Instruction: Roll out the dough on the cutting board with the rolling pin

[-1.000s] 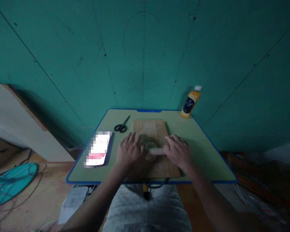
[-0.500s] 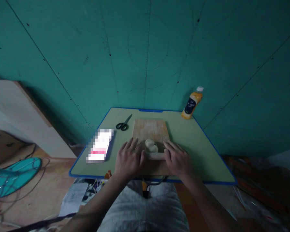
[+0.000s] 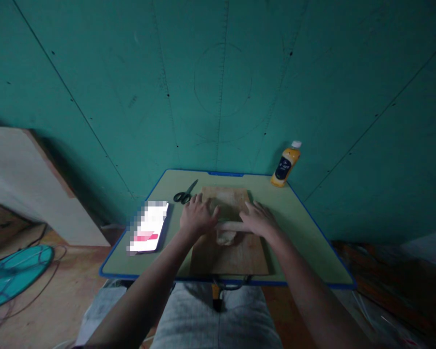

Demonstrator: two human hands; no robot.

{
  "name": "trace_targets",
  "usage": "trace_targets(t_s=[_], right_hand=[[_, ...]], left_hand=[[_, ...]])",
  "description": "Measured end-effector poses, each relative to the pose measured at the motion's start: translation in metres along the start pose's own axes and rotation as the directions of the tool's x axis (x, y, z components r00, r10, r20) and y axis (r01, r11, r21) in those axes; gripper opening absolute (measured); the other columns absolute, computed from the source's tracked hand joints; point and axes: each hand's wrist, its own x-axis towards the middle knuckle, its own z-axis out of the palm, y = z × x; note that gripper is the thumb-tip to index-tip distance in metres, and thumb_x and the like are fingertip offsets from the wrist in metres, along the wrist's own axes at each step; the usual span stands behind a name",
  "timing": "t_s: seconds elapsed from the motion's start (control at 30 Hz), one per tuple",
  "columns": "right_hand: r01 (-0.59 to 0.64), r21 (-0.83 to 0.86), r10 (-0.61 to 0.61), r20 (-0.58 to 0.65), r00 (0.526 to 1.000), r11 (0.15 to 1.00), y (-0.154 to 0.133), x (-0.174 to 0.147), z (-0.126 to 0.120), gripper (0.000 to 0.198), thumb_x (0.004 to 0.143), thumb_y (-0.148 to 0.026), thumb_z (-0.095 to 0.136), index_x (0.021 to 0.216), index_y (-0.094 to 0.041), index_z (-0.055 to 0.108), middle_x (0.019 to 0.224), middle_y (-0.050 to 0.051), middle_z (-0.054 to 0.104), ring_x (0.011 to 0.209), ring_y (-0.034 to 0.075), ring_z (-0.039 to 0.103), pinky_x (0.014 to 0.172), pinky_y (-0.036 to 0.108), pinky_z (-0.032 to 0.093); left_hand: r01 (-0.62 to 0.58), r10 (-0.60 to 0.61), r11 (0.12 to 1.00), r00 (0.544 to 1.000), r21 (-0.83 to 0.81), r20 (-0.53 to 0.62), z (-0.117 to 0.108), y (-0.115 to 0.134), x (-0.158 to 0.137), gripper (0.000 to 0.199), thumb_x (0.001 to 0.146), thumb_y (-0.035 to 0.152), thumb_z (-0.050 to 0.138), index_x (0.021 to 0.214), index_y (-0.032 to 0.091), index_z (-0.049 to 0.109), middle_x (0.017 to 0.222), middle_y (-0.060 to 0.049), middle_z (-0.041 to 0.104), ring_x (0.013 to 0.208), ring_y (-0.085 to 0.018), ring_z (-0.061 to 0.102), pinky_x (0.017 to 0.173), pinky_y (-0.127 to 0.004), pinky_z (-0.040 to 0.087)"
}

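Note:
My left hand [image 3: 199, 214] lies palm down over the left end of a pale rolling pin [image 3: 234, 226], its fingers stretched forward and slightly apart. Over the pin's right end, my right hand [image 3: 257, 217] rests the same way, fingers extended and thumb toward the middle. Only the pin's middle shows between the hands. Under and just in front of it, on the near side, is a pale lump of dough [image 3: 225, 237], partly covered by the pin. All this is on a wooden cutting board [image 3: 229, 261].
Scissors [image 3: 183, 196] with dark handles lie left of the board. A phone [image 3: 149, 228] with a lit screen is at the table's left side. A bottle [image 3: 285, 165] of orange drink stands at the back right corner. Behind the table [image 3: 305, 242] rises a green wall [image 3: 218, 87].
Both hands have moved forward with the rolling pin, from the near side of the dough onto and past it. The dough now shows on the pin's near side. The view has tilted slightly up.

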Motion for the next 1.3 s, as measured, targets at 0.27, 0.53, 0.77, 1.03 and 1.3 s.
trace_targets(t_s=[0.27,0.53,0.77,1.03,1.3], right_hand=[[-0.092,0.010,0.092,0.004,0.996,0.996,-0.004,0.029,-0.006,0.042,0.087,-0.038,0.042,0.119,-0.019,0.061,0.123,0.014,0.062,0.112,0.027,0.057,0.094,0.039,0.040],[-0.137,-0.065,0.132,-0.079,0.988,0.988,-0.009,0.042,-0.010,0.036,0.087,-0.039,0.043,0.106,-0.019,0.065,0.115,0.015,0.064,0.107,0.027,0.058,0.090,0.041,0.041],[-0.144,-0.061,0.137,-0.099,0.986,0.988,-0.009,0.051,-0.008,0.034,0.085,-0.035,0.046,0.106,-0.017,0.066,0.116,0.017,0.063,0.107,0.030,0.058,0.089,0.042,0.041],[-0.110,-0.059,0.092,-0.249,0.964,0.992,-0.006,0.038,0.002,0.038,0.086,-0.037,0.049,0.112,-0.015,0.065,0.131,0.018,0.055,0.139,0.033,0.024,0.109,0.050,0.015],[-0.069,-0.019,0.059,-0.326,0.944,0.997,-0.007,0.009,0.007,0.046,0.084,-0.032,0.050,0.126,-0.014,0.058,0.148,0.018,0.037,0.139,0.032,0.027,0.111,0.047,0.016]], left_hand=[[0.051,-0.051,0.999,0.997,-0.006,0.057,0.005,-0.006,0.029,0.048,0.092,0.046,0.033,0.110,0.015,0.064,0.114,-0.016,0.062,0.107,-0.031,0.058,0.085,-0.041,0.048],[0.081,-0.079,0.996,0.996,-0.048,0.052,0.013,-0.010,0.043,0.042,0.093,0.041,0.033,0.105,0.015,0.064,0.109,-0.015,0.063,0.107,-0.028,0.057,0.087,-0.037,0.046],[0.036,-0.034,0.998,0.999,-0.042,0.039,0.018,-0.013,0.047,0.038,0.093,0.038,0.035,0.104,0.013,0.062,0.107,-0.016,0.063,0.106,-0.028,0.057,0.086,-0.037,0.045],[0.177,-0.176,0.984,0.982,-0.006,0.072,0.019,-0.008,0.040,0.052,0.093,0.051,0.029,0.120,0.016,0.056,0.121,-0.018,0.056,0.118,-0.034,0.049,0.087,-0.048,0.046],[0.109,-0.106,0.991,0.994,0.082,-0.031,0.011,-0.003,0.009,0.043,0.090,0.041,0.038,0.120,0.017,0.057,0.135,-0.018,0.051,0.126,-0.033,0.044,0.093,-0.047,0.043]])
